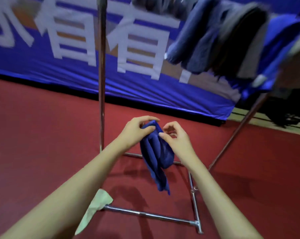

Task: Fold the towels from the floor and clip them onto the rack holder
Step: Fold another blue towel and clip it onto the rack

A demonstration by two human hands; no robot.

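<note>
Blue towel (156,152) is bunched up, pinched at its top by the left hand (137,131) and right hand (175,137). Folding looks unfinished; next, clip it onto the rack (101,66).

blue towel (156,152): soft cloth | rack (101,66): shiny metal | banner (42,62): glossy fabric

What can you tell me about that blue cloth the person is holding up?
The blue towel looks like soft, deep blue fabric, bunched into long vertical folds, not yet neatly folded. It hangs in the air above the red floor, its lower end tapering to a point. The left hand pinches its top edge; the right hand has its grip on the upper right side.
</note>
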